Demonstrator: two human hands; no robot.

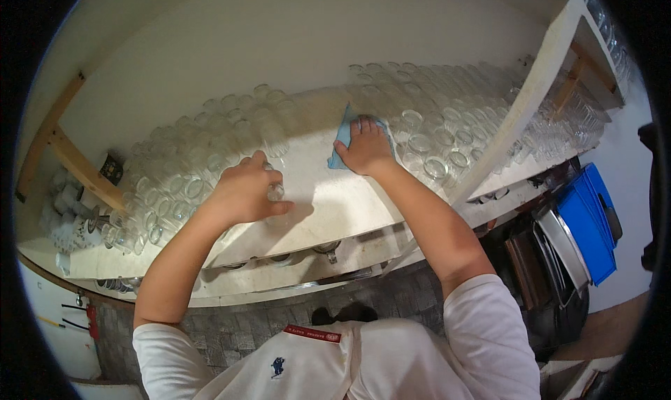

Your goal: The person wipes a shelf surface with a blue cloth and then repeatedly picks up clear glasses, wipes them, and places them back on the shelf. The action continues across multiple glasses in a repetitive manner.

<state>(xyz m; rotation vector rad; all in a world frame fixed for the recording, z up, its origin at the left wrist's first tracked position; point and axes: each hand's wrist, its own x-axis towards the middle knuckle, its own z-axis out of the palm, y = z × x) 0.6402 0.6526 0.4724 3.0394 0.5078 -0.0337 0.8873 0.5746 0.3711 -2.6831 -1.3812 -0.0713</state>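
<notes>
My left hand (pixel 249 193) is around a clear drinking glass (pixel 275 192), thumb on its near side, over the white shelf (pixel 320 200). Part of this glass is hidden by the fingers. Flat on a light blue cloth (pixel 342 135) lies my right hand (pixel 367 145), palm down, pressing it against the shelf. Rows of clear glasses (pixel 194 187) stand to the left of my left hand. More glasses (pixel 435 166) are packed closely to the right of the cloth, the nearest just beside my right hand.
A white post (pixel 516 106) rises at the shelf's front right. Wooden supports (pixel 86 174) stand at the left. A lower shelf (pixel 361 248) holds dishes. At the right, trays (pixel 561 258) and a blue plastic item (pixel 587 221) stand below shelf height.
</notes>
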